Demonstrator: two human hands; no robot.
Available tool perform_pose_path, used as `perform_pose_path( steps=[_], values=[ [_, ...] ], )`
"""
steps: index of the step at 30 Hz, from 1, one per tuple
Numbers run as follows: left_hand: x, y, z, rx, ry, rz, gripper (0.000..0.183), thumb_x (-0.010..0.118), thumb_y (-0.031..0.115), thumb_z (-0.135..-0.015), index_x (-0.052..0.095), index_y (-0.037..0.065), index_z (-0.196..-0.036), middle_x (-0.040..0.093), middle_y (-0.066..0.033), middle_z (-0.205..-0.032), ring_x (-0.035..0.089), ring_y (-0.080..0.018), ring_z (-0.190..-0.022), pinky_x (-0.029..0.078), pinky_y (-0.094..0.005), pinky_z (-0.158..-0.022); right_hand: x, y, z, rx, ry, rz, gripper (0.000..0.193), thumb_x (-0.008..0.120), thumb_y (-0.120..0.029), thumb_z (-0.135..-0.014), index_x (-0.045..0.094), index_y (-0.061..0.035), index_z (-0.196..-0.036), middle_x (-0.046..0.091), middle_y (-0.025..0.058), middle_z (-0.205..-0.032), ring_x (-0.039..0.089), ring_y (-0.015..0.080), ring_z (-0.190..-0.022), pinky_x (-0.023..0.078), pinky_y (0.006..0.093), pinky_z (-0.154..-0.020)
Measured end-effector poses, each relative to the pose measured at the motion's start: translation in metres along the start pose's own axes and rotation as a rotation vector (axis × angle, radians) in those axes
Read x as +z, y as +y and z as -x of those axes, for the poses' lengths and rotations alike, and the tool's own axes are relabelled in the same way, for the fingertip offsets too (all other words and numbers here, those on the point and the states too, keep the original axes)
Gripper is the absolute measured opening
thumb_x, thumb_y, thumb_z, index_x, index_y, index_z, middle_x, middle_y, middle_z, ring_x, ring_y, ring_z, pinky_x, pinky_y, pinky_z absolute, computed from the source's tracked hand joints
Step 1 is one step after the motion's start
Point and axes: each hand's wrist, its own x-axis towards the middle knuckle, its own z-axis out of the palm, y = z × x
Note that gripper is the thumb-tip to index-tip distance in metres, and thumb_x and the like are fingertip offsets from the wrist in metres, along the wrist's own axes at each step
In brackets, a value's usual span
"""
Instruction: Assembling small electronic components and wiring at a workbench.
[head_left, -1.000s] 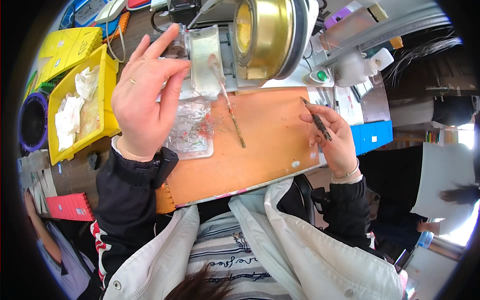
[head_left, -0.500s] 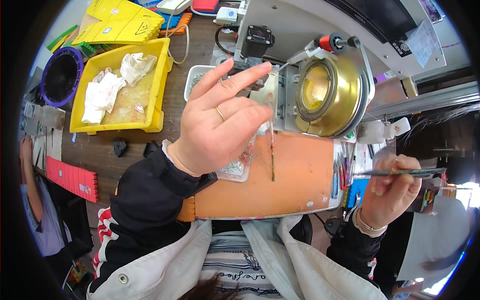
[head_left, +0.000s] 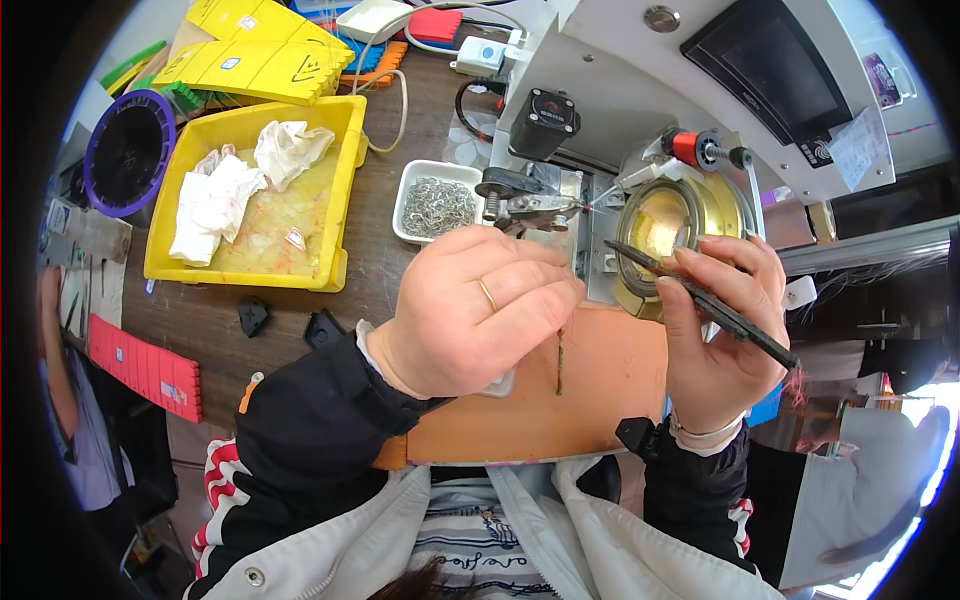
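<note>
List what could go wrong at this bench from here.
The left hand sits near the white tray of small metal pieces; a bump might spill them. The dark tool in the right hand overlaps the gold drum in view, so its tip might scratch it; their true gap is unclear.

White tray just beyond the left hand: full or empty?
Not empty: the white tray holds many small metal pieces.

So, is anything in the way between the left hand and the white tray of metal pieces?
Nothing visible. The white tray shows just past the left hand; the metal clamp is to the tray's right, not between.
</note>
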Motion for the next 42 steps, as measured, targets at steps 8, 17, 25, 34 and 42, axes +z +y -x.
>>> perform_pose_path(
  steps=[8,17,25,34,42],
  values=[
    [0.001,-0.003,-0.001,0.011,0.004,0.025,0.03,0.071,0.001,-0.064,0.068,0.002,-0.094,0.07,-0.0068,-0.09,0.072,-0.0289,-0.089,0.056,-0.0378,-0.072,0.014,0.0,0.0,0.025,0.026,0.019,0.028,0.088,-0.007,-0.062,0.075,-0.0116,-0.087,0.071,-0.0013,-0.08,0.066,0.0202,-0.083,0.044,0.0411,-0.091],
    [0.001,-0.003,-0.002,0.004,-0.01,0.031,0.027,0.071,0.002,-0.065,0.068,0.001,-0.091,0.07,-0.0088,-0.09,0.071,-0.0287,-0.089,0.056,-0.0384,-0.073,0.02,0.002,0.002,0.01,0.096,-0.034,0.029,0.088,-0.006,-0.062,0.074,-0.011,-0.087,0.071,-0.002,-0.08,0.065,0.0193,-0.081,0.043,0.0398,-0.088],
    [0.002,-0.004,0.0,0.002,-0.014,0.04,0.026,0.071,0.001,-0.066,0.067,0.001,-0.092,0.069,-0.0088,-0.089,0.071,-0.0289,-0.088,0.055,-0.0383,-0.072,0.021,0.003,0.003,0.017,0.114,-0.046,0.028,0.088,-0.006,-0.063,0.074,-0.0107,-0.087,0.071,-0.001,-0.08,0.065,0.0193,-0.082,0.043,0.0396,-0.089],
    [0.002,-0.003,-0.003,-0.015,-0.018,0.052,0.027,0.071,0.001,-0.066,0.067,0.0,-0.092,0.068,-0.0089,-0.088,0.071,-0.0286,-0.087,0.054,-0.0382,-0.071,0.021,0.004,0.004,0.033,0.123,-0.043,0.028,0.088,-0.007,-0.064,0.074,-0.0105,-0.088,0.07,0.0008,-0.081,0.065,0.0192,-0.082,0.043,0.0398,-0.09],
    [0.002,-0.003,0.004,-0.027,-0.079,0.064,0.028,0.069,0.002,-0.065,0.068,0.001,-0.092,0.067,-0.008,-0.085,0.067,-0.0259,-0.078,0.053,-0.0363,-0.069,0.024,0.005,0.011,0.082,0.172,-0.163,0.027,0.085,-0.002,-0.066,0.072,-0.0079,-0.089,0.07,0.0033,-0.082,0.064,0.0218,-0.083,0.044,0.041,-0.089]
  ],
)
